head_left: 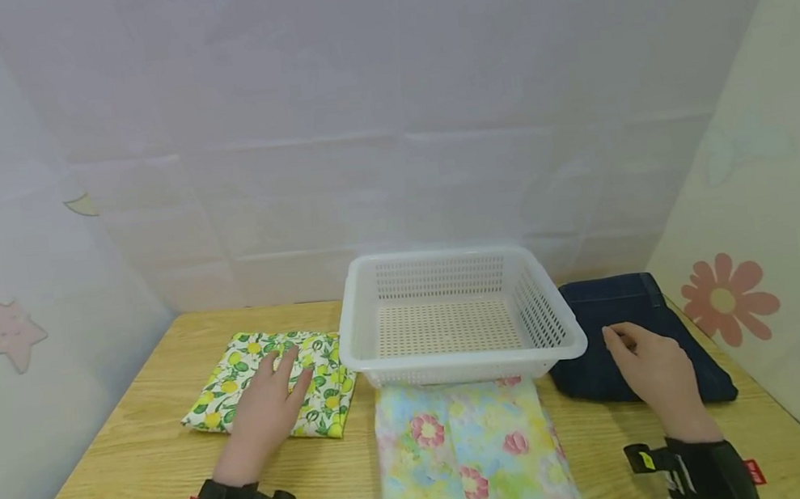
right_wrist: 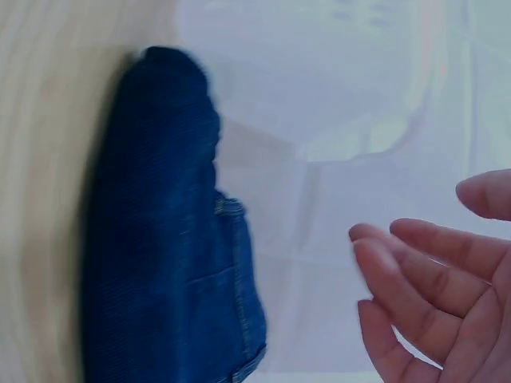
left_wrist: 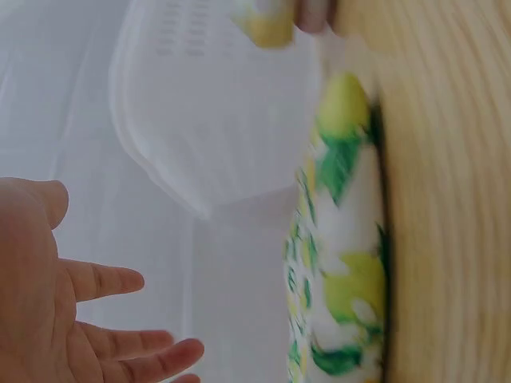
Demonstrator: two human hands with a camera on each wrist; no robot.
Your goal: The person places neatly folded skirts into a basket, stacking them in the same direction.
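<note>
A folded lemon-print cloth (head_left: 252, 379) lies on the wooden table (head_left: 144, 463) at the left. My left hand (head_left: 284, 371) hovers just above it, fingers straight and spread, holding nothing. In the left wrist view the left hand (left_wrist: 120, 319) stands clear of the lemon-print cloth (left_wrist: 335, 263). Folded dark blue jeans (head_left: 618, 304) lie at the right. Over them my right hand (head_left: 620, 338) hangs with loosely bent fingers, empty. The right wrist view shows a gap between the right hand (right_wrist: 415, 263) and the jeans (right_wrist: 160, 239).
An empty white perforated basket (head_left: 561, 322) stands at the table's middle back. A folded pastel floral cloth (head_left: 465, 454) lies in front of it by the near edge. Pale walls close in the back and both sides.
</note>
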